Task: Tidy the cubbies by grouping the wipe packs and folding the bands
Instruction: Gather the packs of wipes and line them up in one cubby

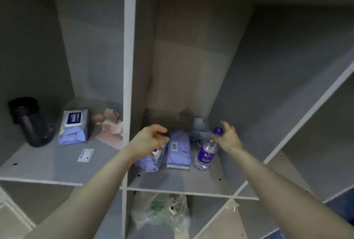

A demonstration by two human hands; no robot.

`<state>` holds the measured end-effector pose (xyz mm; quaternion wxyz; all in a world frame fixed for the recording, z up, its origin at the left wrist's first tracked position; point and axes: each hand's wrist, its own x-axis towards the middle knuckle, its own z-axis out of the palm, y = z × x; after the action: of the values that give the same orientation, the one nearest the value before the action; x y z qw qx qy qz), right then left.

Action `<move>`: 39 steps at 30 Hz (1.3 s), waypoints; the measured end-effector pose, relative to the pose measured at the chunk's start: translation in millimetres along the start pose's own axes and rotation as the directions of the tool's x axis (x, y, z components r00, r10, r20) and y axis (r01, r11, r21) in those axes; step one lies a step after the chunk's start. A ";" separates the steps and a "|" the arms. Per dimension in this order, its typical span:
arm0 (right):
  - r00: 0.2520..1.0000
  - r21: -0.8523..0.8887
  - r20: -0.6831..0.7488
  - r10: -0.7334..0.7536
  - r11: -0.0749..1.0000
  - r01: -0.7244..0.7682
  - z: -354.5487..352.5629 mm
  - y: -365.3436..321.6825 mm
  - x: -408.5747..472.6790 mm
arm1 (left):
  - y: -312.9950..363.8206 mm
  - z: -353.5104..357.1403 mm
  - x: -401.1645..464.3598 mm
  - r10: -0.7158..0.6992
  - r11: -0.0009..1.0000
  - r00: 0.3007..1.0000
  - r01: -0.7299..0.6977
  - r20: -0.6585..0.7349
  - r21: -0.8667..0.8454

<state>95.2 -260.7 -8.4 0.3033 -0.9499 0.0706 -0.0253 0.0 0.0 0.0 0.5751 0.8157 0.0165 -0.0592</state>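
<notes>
Two lilac wipe packs are in the middle cubby. One pack [178, 149] lies on the shelf, and the other pack [150, 161] leans tilted on its left with my left hand [151, 140] curled over its top. A third wipe pack [74, 127] lies in the left cubby next to a crumpled pink band [111, 125]. My right hand [229, 138] grips the neck of a tilted water bottle [206, 152] with a purple cap. Behind the bottle lies a pale blue-grey band [200, 126], partly hidden.
A black bottle [31, 121] stands at the far left of the left cubby, and a white label [85, 155] lies on that shelf. A vertical divider [129, 66] separates the two cubbies. A clear plastic bag [162, 213] fills the cubby below. More cubbies lie to the right.
</notes>
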 end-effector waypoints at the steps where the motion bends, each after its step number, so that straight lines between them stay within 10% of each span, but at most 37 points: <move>1: 0.999 -0.013 0.033 -0.013 1.000 0.013 4.5 0.7 5.8 | -1.6 4.8 4.4 -0.009 1.000 1.000 0.009 -0.018 -0.003; 10: 0.999 -0.085 -0.036 -0.003 0.996 0.000 2.9 23.4 28.6 | -44.3 53.3 72.9 -0.076 0.970 0.995 0.090 -0.071 0.228; 17: 0.992 -0.097 0.049 -0.114 0.988 0.118 -3.8 40.9 32.6 | -85.5 132.1 120.9 -0.136 0.712 0.989 0.061 0.052 0.699; 23: 0.983 -0.255 0.119 -0.141 0.952 0.167 2.0 45.4 35.4 | -97.1 173.5 128.7 -0.191 0.594 0.973 0.222 -0.132 0.774; 29: 0.669 -0.300 -0.004 -0.743 0.640 0.708 41.0 34.7 5.7 | -85.4 159.9 134.9 -0.049 0.651 0.970 0.213 -0.240 0.729; 34: 0.786 0.094 0.346 -0.512 0.853 0.514 78.2 23.3 -7.5 | -30.6 110.8 137.1 -0.222 0.832 0.962 0.272 -0.160 0.484; 39: 0.864 0.173 0.362 -0.349 0.936 0.306 96.9 21.3 6.6 | -8.8 76.9 128.9 -0.342 0.936 0.937 0.346 -0.064 0.067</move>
<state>108.0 -223.3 -99.7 0.3542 -0.9160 -0.1546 0.1081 121.1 -74.6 -48.6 0.5235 0.8230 0.1713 -0.1387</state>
